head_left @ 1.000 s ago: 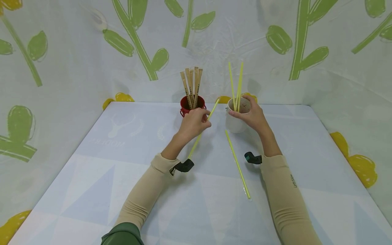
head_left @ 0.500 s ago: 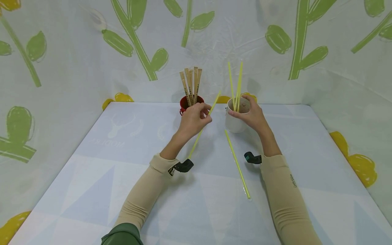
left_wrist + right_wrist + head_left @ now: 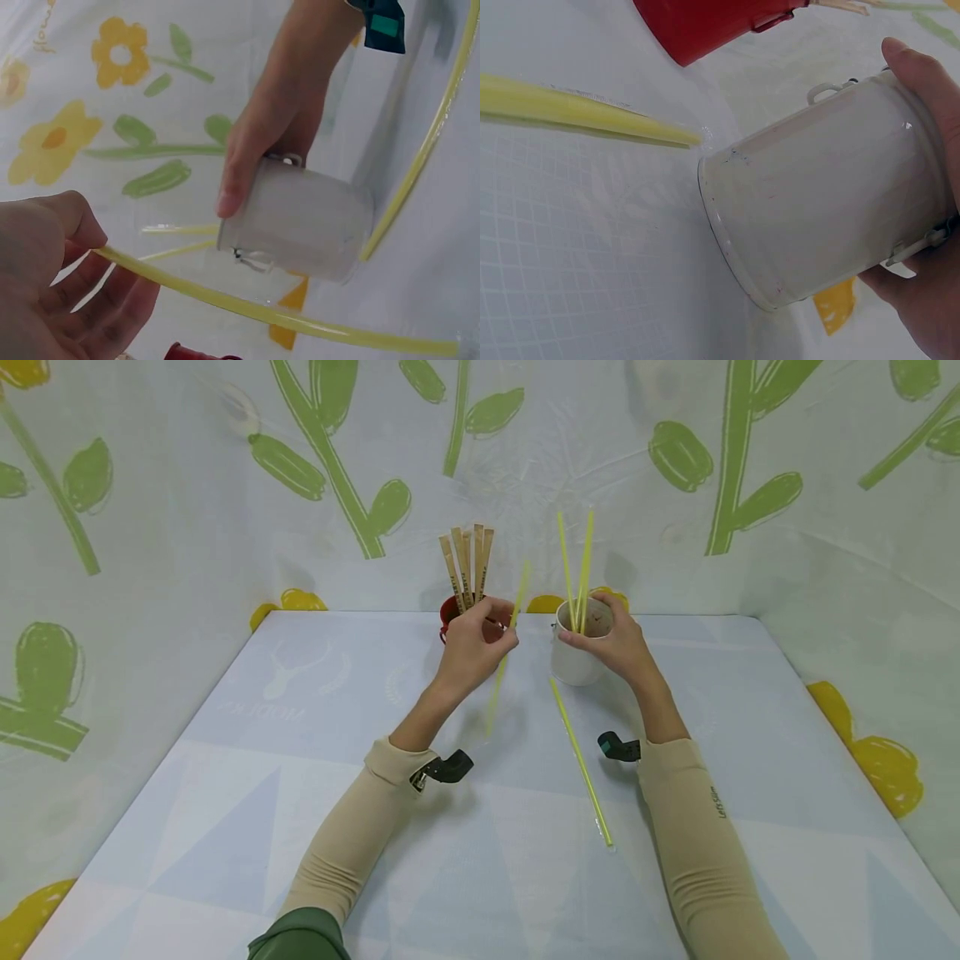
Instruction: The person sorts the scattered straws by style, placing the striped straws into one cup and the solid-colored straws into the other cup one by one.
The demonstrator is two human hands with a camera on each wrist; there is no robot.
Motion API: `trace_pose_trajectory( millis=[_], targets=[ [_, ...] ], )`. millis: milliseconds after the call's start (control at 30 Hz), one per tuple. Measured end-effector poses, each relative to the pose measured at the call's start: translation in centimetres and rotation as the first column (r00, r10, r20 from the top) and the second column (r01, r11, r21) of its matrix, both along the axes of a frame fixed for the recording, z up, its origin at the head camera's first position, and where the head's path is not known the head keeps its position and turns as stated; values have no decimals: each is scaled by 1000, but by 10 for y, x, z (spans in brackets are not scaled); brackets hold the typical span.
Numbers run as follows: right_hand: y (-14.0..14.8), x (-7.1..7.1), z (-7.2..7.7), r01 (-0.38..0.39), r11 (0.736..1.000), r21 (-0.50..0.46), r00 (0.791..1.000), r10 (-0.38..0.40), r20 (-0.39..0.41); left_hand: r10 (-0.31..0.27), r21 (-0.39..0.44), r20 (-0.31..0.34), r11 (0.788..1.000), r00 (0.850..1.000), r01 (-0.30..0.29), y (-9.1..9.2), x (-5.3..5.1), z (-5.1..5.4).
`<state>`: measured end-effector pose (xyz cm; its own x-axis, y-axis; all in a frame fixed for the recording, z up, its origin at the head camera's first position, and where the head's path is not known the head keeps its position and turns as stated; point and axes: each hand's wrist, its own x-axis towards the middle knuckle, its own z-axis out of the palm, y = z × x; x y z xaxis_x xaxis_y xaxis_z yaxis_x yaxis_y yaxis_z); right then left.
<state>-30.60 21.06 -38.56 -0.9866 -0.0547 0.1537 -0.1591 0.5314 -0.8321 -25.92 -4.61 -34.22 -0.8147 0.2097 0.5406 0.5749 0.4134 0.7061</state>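
Between thumb and fingers, my left hand (image 3: 476,643) pinches a yellow straw in a clear wrapper (image 3: 300,324), raised off the table and tilted, its upper end blurred in the head view. My right hand (image 3: 615,639) grips the rim of a white metal bucket (image 3: 825,195), which stands upright on the table. Several yellow straws (image 3: 585,560) stick up out of this bucket. Another wrapped yellow straw (image 3: 581,760) lies on the table in front of the bucket.
Behind my left hand stands a small red bucket (image 3: 448,610) with several paper-wrapped sticks (image 3: 467,564) in it, partly hidden by the hand. The pale patterned table (image 3: 337,827) ends at a flower-printed sheet (image 3: 570,435) at the back.
My left hand has moved slightly up, lifting the straw and turning it more upright; its lower end has come away from beside the wrist camera. My right hand keeps its hold on the white bucket.
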Motion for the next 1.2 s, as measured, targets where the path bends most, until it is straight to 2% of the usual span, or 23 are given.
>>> trace_pose_trajectory(
  millis=[233, 633, 833, 1033, 1200],
  targets=[
    [0, 0, -1, 2, 1000, 5, 1000, -2, -1, -16, 87, -32, 996, 999, 19, 0, 0, 1],
    [0, 2, 1, 16, 1000, 25, 999, -17, 33, -33, 119, -29, 992, 999, 36, 9, 1, 1],
    [0, 1, 1, 16, 999, 29, 1000, -17, 13, -61, 153, -31, 986, 998, 65, 14, 0, 3],
    [0, 1, 1, 23, 999, 29, 1000, -23, 5, -81, 146, -26, 986, 996, 84, 22, -6, 3],
    [-2, 0, 0, 26, 999, 23, 1000, -27, 10, -80, 138, -30, 987, 996, 84, 29, -20, 6]
  ],
)
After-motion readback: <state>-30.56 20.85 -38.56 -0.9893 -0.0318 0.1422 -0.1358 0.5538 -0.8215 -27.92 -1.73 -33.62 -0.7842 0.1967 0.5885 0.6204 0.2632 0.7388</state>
